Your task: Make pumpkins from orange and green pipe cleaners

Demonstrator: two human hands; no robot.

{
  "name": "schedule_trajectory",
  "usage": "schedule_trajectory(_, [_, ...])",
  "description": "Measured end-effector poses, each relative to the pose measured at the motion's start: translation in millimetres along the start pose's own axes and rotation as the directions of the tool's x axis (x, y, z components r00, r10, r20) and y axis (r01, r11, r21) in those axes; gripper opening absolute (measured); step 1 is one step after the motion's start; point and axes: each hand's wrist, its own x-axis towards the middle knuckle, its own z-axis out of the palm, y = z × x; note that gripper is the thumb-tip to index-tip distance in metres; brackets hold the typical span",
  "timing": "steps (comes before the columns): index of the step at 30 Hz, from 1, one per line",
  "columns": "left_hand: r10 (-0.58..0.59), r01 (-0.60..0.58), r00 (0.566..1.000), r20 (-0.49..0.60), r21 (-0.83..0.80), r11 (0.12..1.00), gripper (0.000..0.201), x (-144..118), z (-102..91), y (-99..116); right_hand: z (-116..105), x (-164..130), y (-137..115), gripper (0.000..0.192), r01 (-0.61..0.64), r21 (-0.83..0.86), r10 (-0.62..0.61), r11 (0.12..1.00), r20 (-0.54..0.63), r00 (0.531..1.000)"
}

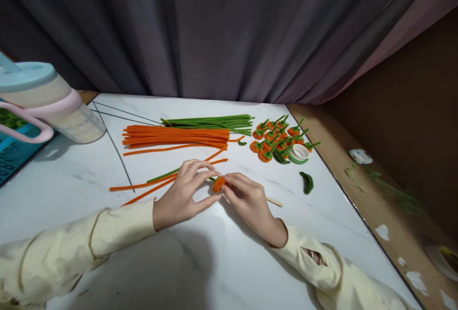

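Both hands meet at the middle of the white marble surface point(89, 176), and between them sits a small orange coil point(218, 183) of fuzzy pipe cleaner. The left hand point(182, 195) has its grip pinched together on the coil's near side, thumb under and fingertips over; the right hand point(246, 200) closes on the other side and also holds a thin wooden stick point(274, 201) that pokes out past it. The coil looks feather-light, soft on the outside, springy within, so I'd say it wants a gentle pinch on its flanks or it may unwind. A green stem tip just peeks out behind it. Farther back lie the orange stems point(175, 137), the green stems point(211, 122), a cluster of finished orange pieces point(275, 138) and a green tape roll point(298, 153). Hard to make out: how the coil sits on the stick, since fingers cover the join. A jug point(46, 105) is cut off at left.
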Motion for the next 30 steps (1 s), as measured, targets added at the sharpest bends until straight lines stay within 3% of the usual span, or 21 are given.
schedule_trajectory(3, [0.068,-0.067,0.998,-0.008,0.095,0.993,0.040,-3.1,0.9,-4.1,-0.6,2.7,-0.8,0.012,-0.188,0.152,0.189,0.970,0.005,0.982])
schedule_trajectory(7, [0.094,-0.080,0.989,-0.115,0.117,0.990,0.033,-5.8,2.1,-6.2,0.7,6.1,-1.1,0.015,-0.463,0.409,0.463,0.786,0.107,0.880])
schedule_trajectory(9, [0.102,-0.096,0.988,-0.114,0.058,0.994,0.030,-5.2,2.1,-6.0,1.5,7.4,-1.7,0.020,-0.530,0.489,0.521,0.693,0.170,0.837])
schedule_trajectory(11, [0.098,-0.100,0.991,-0.096,-0.019,0.995,0.028,-4.0,1.9,-5.6,2.0,8.0,-2.7,0.022,-0.541,0.538,0.517,0.646,0.213,0.829])
schedule_trajectory(18, [-0.036,0.010,0.993,-0.112,-0.220,0.975,0.018,-2.1,2.2,-4.3,1.8,4.0,-1.5,0.027,-0.408,0.614,0.352,0.676,0.218,0.910])
schedule_trajectory(22, [-0.255,0.210,0.965,-0.068,-0.385,0.899,0.013,-1.0,2.3,-4.0,0.7,1.7,3.2,0.028,-0.339,0.569,0.263,0.749,0.215,0.941])
schedule_trajectory(26, [-0.463,0.414,0.884,0.066,-0.569,0.710,0.016,3.2,0.7,-2.2,-2.3,0.4,7.3,0.021,-0.116,0.377,0.096,0.919,0.071,0.993])
schedule_trajectory(30, [-0.492,0.455,0.862,0.119,-0.607,0.652,0.017,7.9,-2.6,0.9,-6.5,-0.2,6.9,0.014,0.132,0.113,-0.134,0.985,0.013,0.991])
